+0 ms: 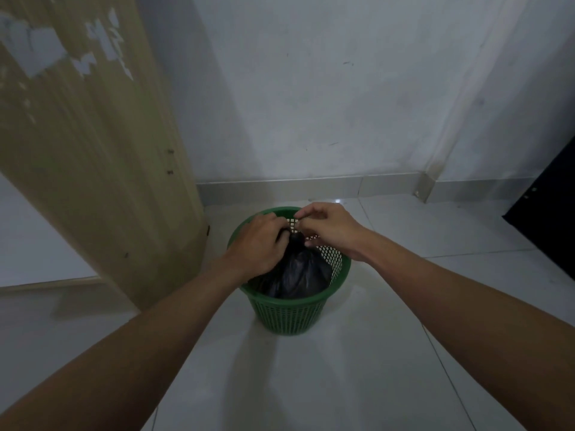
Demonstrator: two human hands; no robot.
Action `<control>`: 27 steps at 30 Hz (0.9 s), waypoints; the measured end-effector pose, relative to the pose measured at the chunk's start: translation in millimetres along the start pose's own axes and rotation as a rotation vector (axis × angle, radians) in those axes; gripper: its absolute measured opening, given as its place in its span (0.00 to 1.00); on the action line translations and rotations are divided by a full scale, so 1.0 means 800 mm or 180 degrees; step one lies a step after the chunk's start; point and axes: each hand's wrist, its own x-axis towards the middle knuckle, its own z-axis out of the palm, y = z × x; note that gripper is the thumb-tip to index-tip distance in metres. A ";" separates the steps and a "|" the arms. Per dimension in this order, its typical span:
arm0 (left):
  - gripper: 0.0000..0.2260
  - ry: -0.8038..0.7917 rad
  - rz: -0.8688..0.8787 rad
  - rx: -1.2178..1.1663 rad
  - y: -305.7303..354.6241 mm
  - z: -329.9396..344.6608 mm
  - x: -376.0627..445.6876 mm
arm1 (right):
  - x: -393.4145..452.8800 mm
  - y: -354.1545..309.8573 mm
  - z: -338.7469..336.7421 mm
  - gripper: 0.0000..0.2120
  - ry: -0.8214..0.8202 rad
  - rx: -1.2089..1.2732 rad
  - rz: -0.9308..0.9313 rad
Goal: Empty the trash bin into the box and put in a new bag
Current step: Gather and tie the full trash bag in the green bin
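Both hands, left hand (259, 241) and right hand (329, 227), pinch black bag (300, 272) inside green bin (289, 315).

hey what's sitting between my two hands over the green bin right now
The gathered neck of the black bag, in the head view: left hand grips it, right hand pinches there, above the green bin.

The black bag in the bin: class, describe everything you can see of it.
The black bag looks like thin, glossy, crinkled plastic. It sits inside the green mesh bin, gathered to a bunched neck at the top. The left hand grips that neck, and the right hand pinches at it from the other side. Its contents and lower part are hidden.
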 end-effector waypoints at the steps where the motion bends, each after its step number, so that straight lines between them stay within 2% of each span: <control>1: 0.11 -0.0097 -0.0188 -0.0069 0.001 0.000 0.002 | -0.002 0.000 -0.001 0.15 -0.0182 -0.0238 -0.0128; 3: 0.10 -0.0312 -0.0615 -0.0459 0.007 -0.005 0.006 | -0.004 0.002 0.000 0.22 -0.0370 -0.0831 -0.0400; 4: 0.12 -0.0416 -0.0848 -0.0742 0.010 -0.008 0.007 | -0.003 0.003 0.001 0.22 -0.0354 -0.1032 -0.0551; 6: 0.14 -0.0591 -0.1258 -0.1257 0.016 -0.014 0.010 | 0.001 0.008 0.002 0.18 -0.0232 -0.1228 -0.0891; 9: 0.09 -0.0744 -0.1680 -0.1862 0.018 -0.016 0.008 | 0.002 0.016 0.001 0.13 -0.0105 -0.1481 -0.1261; 13: 0.10 -0.0536 -0.1977 -0.2486 0.011 -0.013 0.009 | -0.001 0.018 -0.002 0.08 -0.0129 -0.1696 -0.1255; 17: 0.08 -0.0431 -0.2114 -0.2678 0.006 -0.013 0.010 | -0.002 0.017 -0.002 0.10 -0.0113 -0.1599 -0.1180; 24: 0.09 -0.0221 -0.2438 -0.3011 0.005 -0.014 0.010 | 0.002 0.014 -0.012 0.07 -0.0228 -0.1710 -0.0977; 27: 0.07 0.0008 -0.2414 -0.2752 -0.002 -0.008 0.010 | 0.001 0.012 -0.013 0.07 -0.0274 -0.1907 -0.0973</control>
